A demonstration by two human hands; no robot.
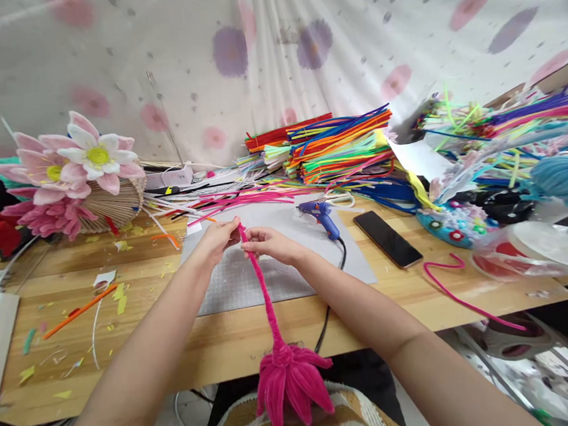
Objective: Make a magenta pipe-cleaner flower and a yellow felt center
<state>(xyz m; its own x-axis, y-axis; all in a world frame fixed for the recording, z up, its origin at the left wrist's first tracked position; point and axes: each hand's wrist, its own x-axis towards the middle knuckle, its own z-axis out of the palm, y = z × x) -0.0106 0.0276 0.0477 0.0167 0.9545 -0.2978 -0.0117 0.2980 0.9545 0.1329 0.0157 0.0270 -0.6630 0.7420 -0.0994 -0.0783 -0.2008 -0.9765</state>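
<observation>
Flower, magenta, is at bottom ctr of my feed, petals pointing to the bottom edge, overlapping the striped top; can't tell from here if it touches. Its wrapped stem runs up to mid-frame, where I see both hands on it: L hand pinching approx. at the tip, R hand pinching just below, fingers closed on it, hands v. close to each other. Under them, gray mat on wood table. Glue gun lies on the mat's upper R, cord trailing down; phone just R of the mat. Bundled pipe cleaners sit upper ctr, pink + white blooms upper L, orange stick mid L w/ scraps nearby, loose pink strand lower R.
</observation>
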